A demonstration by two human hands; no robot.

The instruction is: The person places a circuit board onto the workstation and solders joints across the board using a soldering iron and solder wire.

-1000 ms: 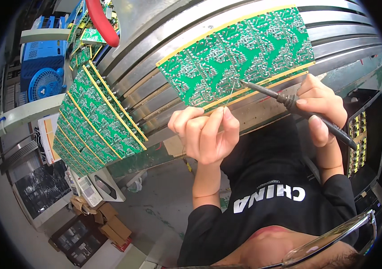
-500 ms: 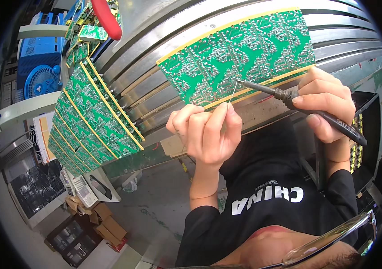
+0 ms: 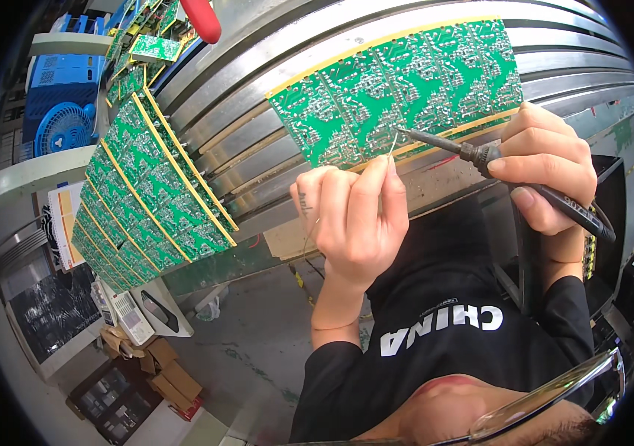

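A green circuit board (image 3: 406, 89) with yellow edge strips lies solder side up on metal rails (image 3: 257, 111). My left hand (image 3: 354, 215) pinches a thin solder wire (image 3: 391, 145) whose end reaches the board's near edge. My right hand (image 3: 544, 167) grips a black soldering iron (image 3: 480, 154), its tip touching the board right beside the wire's end. Both hands sit at the board's lower edge.
A row of several more green boards (image 3: 146, 201) lies on the rails to the left. A blue fan (image 3: 60, 130) and blue crate stand at far left. Cardboard boxes (image 3: 161, 372) and a white device (image 3: 135, 316) lie on the floor below.
My left hand has opened from a curled fist to a pinch, bringing the solder wire up to the board. The iron's tip has shifted slightly along the board's edge.
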